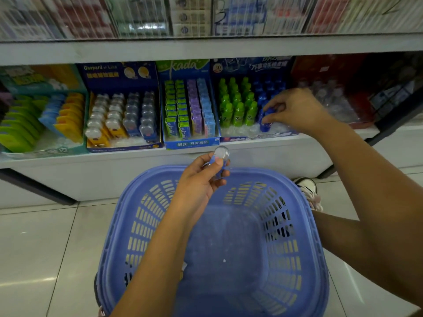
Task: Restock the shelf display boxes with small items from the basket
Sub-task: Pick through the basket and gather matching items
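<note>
A blue plastic basket (304, 225) stands on the floor below me, its inside looking bare. Above its far rim, my left hand (201, 179) grips a small clear-capped blue item (220, 156). My right hand (295, 108) reaches into the display box of green and blue bottle-shaped items (238, 106) and pinches a blue bottle-shaped item (266, 121) standing at the box's front right. The rest of that blue item's row is partly hidden behind my fingers.
Along the shelf stand more display boxes: a kada box (190, 143) of green, purple and blue packs, a dark blue box (123, 92) of clear-capped items, a teal box (43, 88) at left, a red box (332, 74) at right. A shoe (307, 186) rests beside the basket.
</note>
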Motion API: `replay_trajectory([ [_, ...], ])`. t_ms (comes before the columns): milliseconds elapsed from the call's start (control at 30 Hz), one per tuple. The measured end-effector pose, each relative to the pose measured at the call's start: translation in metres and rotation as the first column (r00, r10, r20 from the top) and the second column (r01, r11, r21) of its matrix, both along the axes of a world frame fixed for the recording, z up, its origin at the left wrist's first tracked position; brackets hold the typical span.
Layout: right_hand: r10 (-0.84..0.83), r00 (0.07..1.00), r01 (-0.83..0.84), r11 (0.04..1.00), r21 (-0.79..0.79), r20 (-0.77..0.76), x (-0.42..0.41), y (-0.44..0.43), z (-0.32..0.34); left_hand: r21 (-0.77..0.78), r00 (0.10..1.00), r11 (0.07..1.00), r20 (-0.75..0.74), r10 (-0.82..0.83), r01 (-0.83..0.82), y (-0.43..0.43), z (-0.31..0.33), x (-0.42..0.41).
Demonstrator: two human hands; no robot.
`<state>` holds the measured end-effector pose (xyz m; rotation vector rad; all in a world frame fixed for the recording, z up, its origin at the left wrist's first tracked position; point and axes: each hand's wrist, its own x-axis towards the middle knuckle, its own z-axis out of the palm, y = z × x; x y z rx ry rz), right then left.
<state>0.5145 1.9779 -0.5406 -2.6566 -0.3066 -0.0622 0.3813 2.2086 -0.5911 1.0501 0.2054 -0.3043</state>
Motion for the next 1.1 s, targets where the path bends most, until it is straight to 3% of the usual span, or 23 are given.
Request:
replay_trajectory([
  [267, -0.106, 0.994, 0.108, 0.991, 0.073, -0.037, -0.003, 0.004, -0.012, -0.157, 0.997, 0.987, -0.072, 0.017, -0.028, -0.005, 0.000, 0.002],
  [367, -0.119, 0.990, 0.120, 0.993, 0.010, -0.078, -0.007, 0.006, -0.007, -0.161, 0.999, 0.986, -0.038, 0.031, -0.037, -0.006, 0.005, -0.001],
  [467, -0.176, 0.982, 0.178, 0.983, -0.031, 0.062, -0.022, 0.017, 0.000, -0.126, 0.997, 0.989, 0.012, 0.075, -0.073, 0.000, 0.008, -0.003],
  [533, -0.217, 0.972, 0.206, 0.971, 0.120, 0.086, -0.043, 0.038, 0.007, -0.071, 0.991, 0.991, 0.051, 0.120, -0.116, 0.009, 0.009, -0.002],
  [567, -0.189, 0.982, 0.183, 0.955, 0.233, 0.005, -0.055, 0.051, 0.009, -0.040, 0.987, 0.989, 0.070, 0.143, -0.140, 0.013, 0.009, -0.002],
  [633, -0.012, 0.979, 0.106, 0.879, 0.465, -0.202, -0.079, 0.080, 0.014, 0.001, 0.977, 0.983, 0.104, 0.185, -0.186, 0.021, 0.010, -0.001],
  [700, 0.147, 0.950, 0.049, 0.798, 0.601, -0.274, -0.094, 0.104, 0.016, 0.017, 0.966, 0.974, 0.132, 0.222, -0.227, 0.028, 0.012, -0.001],
  [833, 0.197, 0.961, -0.018, 0.743, 0.669, -0.193, -0.095, 0.140, 0.020, 0.001, 0.939, 0.956, 0.191, 0.287, -0.292, 0.048, 0.016, 0.000],
  [933, 0.170, 0.977, -0.059, 0.797, 0.602, -0.129, -0.084, 0.169, 0.021, 0.082, 0.910, 0.928, 0.243, 0.335, -0.363, 0.074, 0.018, 0.006],
  [1000, 0.135, 0.991, -0.104, 0.858, 0.504, -0.025, -0.074, 0.190, 0.021, 0.378, 0.871, 0.799, 0.351, 0.343, -0.467, 0.094, 0.016, 0.011],
  [1067, 0.147, 0.985, -0.172, 0.907, 0.384, 0.095, -0.063, 0.211, 0.021, 0.711, 0.843, 0.455, 0.481, 0.242, -0.536, 0.117, 0.010, 0.014],
  [1100, 0.170, 0.976, -0.205, 0.922, 0.328, 0.134, -0.056, 0.222, 0.020, 0.790, 0.849, 0.312, 0.502, 0.166, -0.528, 0.127, 0.006, 0.015],
])
